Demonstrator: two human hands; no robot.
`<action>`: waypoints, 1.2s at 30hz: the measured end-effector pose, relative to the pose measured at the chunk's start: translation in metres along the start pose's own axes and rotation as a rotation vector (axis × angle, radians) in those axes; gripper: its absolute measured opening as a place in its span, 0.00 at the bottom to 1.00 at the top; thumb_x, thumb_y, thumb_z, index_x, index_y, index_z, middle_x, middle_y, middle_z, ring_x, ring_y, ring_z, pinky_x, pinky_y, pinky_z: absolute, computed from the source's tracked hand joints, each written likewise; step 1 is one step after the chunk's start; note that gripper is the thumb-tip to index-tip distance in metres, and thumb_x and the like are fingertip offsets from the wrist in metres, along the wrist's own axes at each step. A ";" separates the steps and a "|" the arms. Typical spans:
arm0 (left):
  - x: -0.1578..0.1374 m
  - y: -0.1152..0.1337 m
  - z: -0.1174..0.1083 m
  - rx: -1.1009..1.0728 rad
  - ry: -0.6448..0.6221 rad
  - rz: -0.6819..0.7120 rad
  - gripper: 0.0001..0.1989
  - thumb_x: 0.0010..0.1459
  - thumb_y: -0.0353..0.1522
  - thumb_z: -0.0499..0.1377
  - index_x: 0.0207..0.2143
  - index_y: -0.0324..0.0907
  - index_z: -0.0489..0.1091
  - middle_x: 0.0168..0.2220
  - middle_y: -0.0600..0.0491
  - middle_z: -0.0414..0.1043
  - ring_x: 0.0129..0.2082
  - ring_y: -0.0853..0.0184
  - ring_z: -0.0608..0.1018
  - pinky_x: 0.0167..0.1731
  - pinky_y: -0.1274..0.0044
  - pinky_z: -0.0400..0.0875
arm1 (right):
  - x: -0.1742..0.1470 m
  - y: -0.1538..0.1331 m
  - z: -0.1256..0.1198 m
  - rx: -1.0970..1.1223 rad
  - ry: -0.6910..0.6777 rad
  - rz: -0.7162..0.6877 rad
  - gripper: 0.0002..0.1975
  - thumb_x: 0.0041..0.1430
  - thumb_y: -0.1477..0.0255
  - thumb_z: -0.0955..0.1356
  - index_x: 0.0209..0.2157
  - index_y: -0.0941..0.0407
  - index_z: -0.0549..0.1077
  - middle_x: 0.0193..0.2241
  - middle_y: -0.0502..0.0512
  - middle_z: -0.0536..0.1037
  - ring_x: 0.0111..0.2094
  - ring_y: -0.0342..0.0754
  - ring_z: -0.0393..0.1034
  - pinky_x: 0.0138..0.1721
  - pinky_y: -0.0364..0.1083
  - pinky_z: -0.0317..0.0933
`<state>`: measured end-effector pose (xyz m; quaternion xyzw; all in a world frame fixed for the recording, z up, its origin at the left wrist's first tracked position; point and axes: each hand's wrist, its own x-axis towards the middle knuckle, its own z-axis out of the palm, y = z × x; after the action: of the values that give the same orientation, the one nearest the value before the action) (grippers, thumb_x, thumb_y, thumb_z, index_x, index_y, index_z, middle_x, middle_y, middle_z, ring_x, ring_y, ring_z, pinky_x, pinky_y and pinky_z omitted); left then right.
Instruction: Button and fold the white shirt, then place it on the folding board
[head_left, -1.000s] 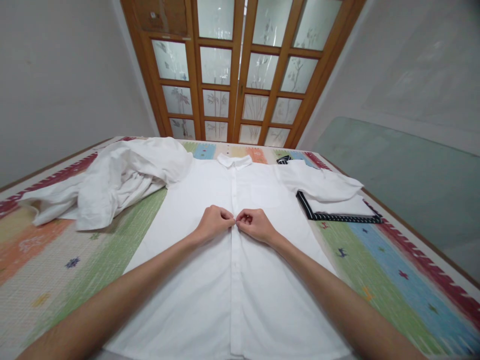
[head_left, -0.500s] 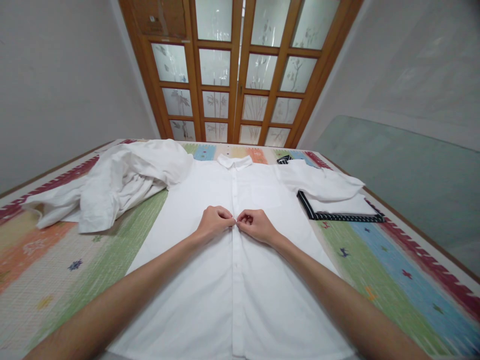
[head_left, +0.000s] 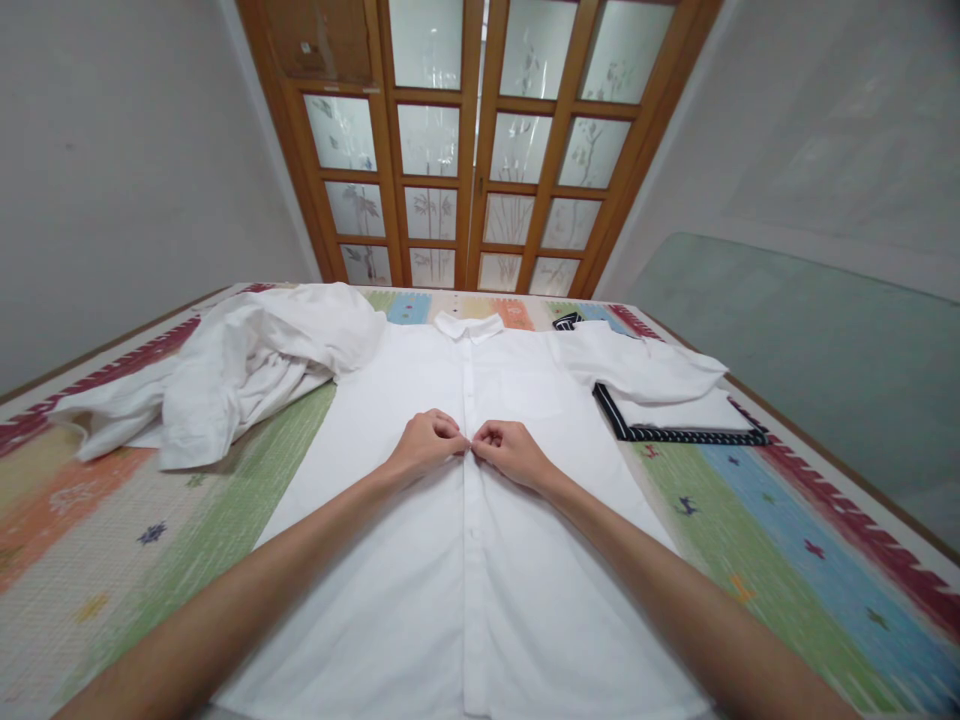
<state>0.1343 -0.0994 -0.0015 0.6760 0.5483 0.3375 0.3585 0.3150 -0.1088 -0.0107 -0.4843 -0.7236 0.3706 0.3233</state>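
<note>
**Fingertips pinched at the shirt's button strip**

Fingers of both hands are curled in and pinched narrow, thumb against forefinger, on the front placket of the white shirt (head_left: 420,560). On its side of the strip the left hand (head_left: 426,447) nips the cloth, and the right hand (head_left: 510,452) meets it from the other side, so the two sets of fingertips touch over the button line (whether a button sits between them is too small to tell). Both forearms lie across the lower half of the shirt.

That shirt is spread flat, front up, along the middle of the striped mat (head_left: 112,540), its collar (head_left: 469,325) toward the far edge and its hem at the near edge. A crumpled white garment (head_left: 232,365) is heaped by the far left corner, touching the shirt's left shoulder. Toward the far right corner, the shirt's right sleeve rests on a folded white piece with dark striped trim (head_left: 679,420). Beyond the mat's far edge stands a wooden door with frosted panes (head_left: 480,150)
</note>
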 end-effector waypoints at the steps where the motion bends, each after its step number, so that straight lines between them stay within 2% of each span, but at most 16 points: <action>1: 0.000 0.001 -0.001 0.016 0.000 -0.002 0.04 0.42 0.30 0.65 0.17 0.41 0.77 0.33 0.53 0.76 0.33 0.69 0.77 0.36 0.79 0.70 | 0.000 0.000 0.001 0.000 0.005 0.004 0.04 0.53 0.73 0.68 0.26 0.57 0.74 0.19 0.48 0.75 0.21 0.41 0.64 0.25 0.39 0.56; 3: -0.001 0.004 -0.002 0.036 -0.006 0.004 0.06 0.44 0.30 0.64 0.17 0.41 0.77 0.31 0.53 0.77 0.34 0.68 0.78 0.37 0.80 0.70 | 0.000 0.000 0.001 0.003 0.013 0.006 0.04 0.52 0.74 0.67 0.25 0.57 0.74 0.19 0.47 0.74 0.21 0.40 0.63 0.25 0.39 0.55; 5: -0.003 0.006 -0.001 0.028 -0.039 -0.004 0.09 0.46 0.30 0.62 0.15 0.40 0.75 0.26 0.54 0.76 0.31 0.69 0.78 0.35 0.80 0.70 | 0.000 0.000 0.002 0.004 0.025 0.003 0.03 0.51 0.76 0.67 0.25 0.57 0.73 0.18 0.46 0.73 0.21 0.40 0.63 0.25 0.39 0.55; 9: -0.008 0.008 0.002 -0.081 -0.125 -0.120 0.11 0.50 0.30 0.60 0.16 0.39 0.69 0.17 0.57 0.69 0.15 0.73 0.73 0.19 0.82 0.66 | -0.001 0.001 0.003 -0.008 0.046 -0.010 0.03 0.49 0.77 0.68 0.24 0.57 0.73 0.19 0.46 0.73 0.22 0.40 0.64 0.26 0.39 0.56; 12: -0.010 0.009 0.004 -0.143 -0.122 -0.154 0.09 0.50 0.29 0.60 0.19 0.38 0.68 0.16 0.58 0.68 0.12 0.75 0.70 0.13 0.84 0.60 | 0.000 0.001 0.003 -0.022 0.051 -0.025 0.03 0.49 0.77 0.68 0.24 0.57 0.73 0.19 0.46 0.73 0.22 0.41 0.65 0.26 0.39 0.56; 19: -0.012 0.017 0.002 -0.142 -0.122 -0.263 0.03 0.52 0.29 0.61 0.27 0.37 0.73 0.13 0.59 0.67 0.10 0.74 0.68 0.11 0.84 0.59 | 0.001 0.003 0.004 -0.045 0.056 -0.030 0.03 0.50 0.76 0.68 0.25 0.57 0.73 0.19 0.46 0.74 0.22 0.40 0.65 0.26 0.39 0.56; 25: -0.012 0.020 0.001 -0.057 -0.124 -0.292 0.05 0.53 0.28 0.59 0.25 0.37 0.72 0.10 0.62 0.60 0.08 0.76 0.62 0.09 0.85 0.52 | 0.000 0.003 0.006 -0.022 0.057 -0.021 0.03 0.49 0.76 0.68 0.24 0.57 0.73 0.19 0.47 0.74 0.22 0.41 0.66 0.26 0.39 0.57; 36: -0.006 0.011 0.003 -0.157 -0.116 -0.366 0.07 0.51 0.31 0.60 0.22 0.38 0.69 0.10 0.61 0.60 0.07 0.77 0.60 0.09 0.84 0.49 | -0.001 -0.002 0.004 -0.045 0.073 -0.005 0.04 0.51 0.75 0.68 0.25 0.57 0.75 0.20 0.48 0.77 0.23 0.42 0.68 0.27 0.40 0.58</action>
<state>0.1417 -0.1074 0.0060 0.5534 0.6125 0.2690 0.4963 0.3110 -0.1106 -0.0110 -0.5027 -0.7208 0.3355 0.3394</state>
